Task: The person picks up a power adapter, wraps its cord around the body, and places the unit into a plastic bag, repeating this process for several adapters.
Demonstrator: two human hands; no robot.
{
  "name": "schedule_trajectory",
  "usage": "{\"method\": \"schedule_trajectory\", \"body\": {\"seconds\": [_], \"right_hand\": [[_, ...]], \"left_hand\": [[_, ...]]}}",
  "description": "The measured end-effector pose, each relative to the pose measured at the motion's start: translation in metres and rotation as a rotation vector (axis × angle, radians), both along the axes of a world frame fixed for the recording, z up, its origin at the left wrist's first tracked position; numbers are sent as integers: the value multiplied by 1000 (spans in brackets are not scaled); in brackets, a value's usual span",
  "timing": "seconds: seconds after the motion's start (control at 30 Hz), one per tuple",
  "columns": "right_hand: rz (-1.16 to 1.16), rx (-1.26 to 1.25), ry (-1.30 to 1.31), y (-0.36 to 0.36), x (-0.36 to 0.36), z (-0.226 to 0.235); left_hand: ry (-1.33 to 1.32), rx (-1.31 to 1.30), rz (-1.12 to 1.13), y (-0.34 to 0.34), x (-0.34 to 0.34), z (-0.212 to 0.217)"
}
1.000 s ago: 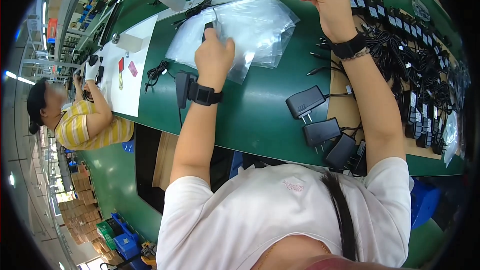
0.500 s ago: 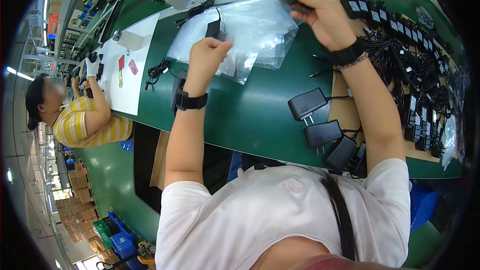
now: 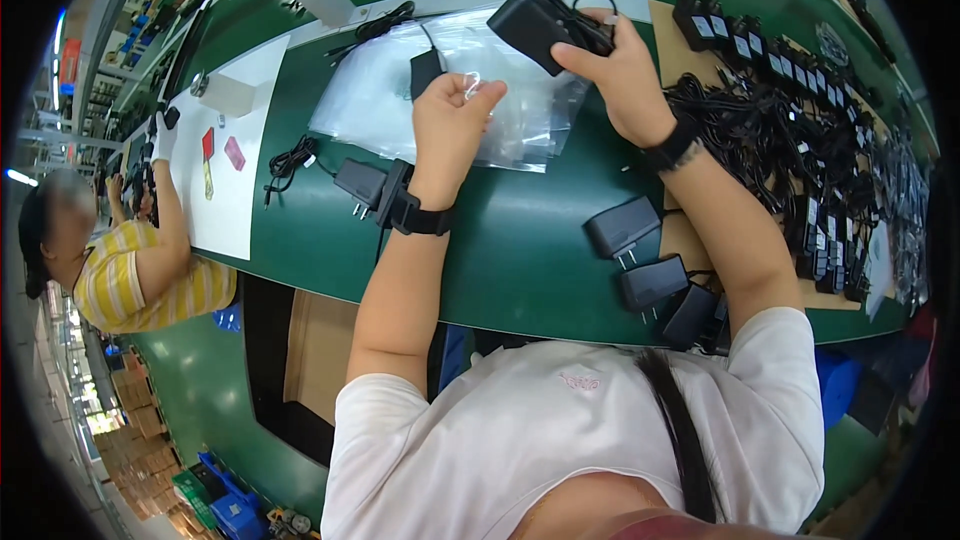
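Observation:
My right hand [image 3: 622, 90] is closed round a black power adapter [image 3: 527, 30] with its coiled cable, above the right part of a stack of clear plastic bags [image 3: 365, 90]. Over the middle of the stack, my left hand [image 3: 450, 130] is pinched, thumb against fingers, on a piece of clear plastic that looks like a bag's edge. Just beyond that hand, a black adapter [image 3: 425, 72] lies on the stack. Close to my left wrist, another adapter [image 3: 360, 180] rests on the green table with its prongs toward me.
Several adapters [image 3: 625, 225] lie at the table's near right. Beyond them are rows of adapters [image 3: 790, 60] and tangled black cables [image 3: 740, 130] on cardboard. Coiled cords lie left of the bags. A co-worker in a striped yellow top [image 3: 150, 275] sits at the left.
My right hand has come down and toward me, bringing the adapter over the bags. My left hand has shifted right and now pinches clear plastic. The view has turned slightly.

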State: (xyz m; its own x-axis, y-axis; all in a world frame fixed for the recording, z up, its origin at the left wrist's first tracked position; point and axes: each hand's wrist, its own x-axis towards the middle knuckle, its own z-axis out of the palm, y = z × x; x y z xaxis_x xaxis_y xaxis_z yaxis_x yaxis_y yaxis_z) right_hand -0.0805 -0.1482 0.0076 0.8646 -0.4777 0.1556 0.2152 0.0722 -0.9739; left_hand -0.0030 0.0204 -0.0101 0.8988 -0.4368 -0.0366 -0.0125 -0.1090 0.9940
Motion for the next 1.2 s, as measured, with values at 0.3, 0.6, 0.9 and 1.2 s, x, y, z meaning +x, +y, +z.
{"method": "schedule_trajectory", "body": {"seconds": [0.3, 0.6, 0.9, 1.2], "right_hand": [[84, 91, 102, 12, 0, -4], [-1, -987, -58, 19, -11, 8], [297, -95, 316, 15, -2, 21], [-31, -230, -163, 34, -11, 19]], "left_hand": [[-162, -46, 21, -11, -15, -6], [-3, -350, 100, 8, 4, 22], [-708, 15, -21, -18, -38, 36], [-502, -309, 50, -23, -44, 49]]}}
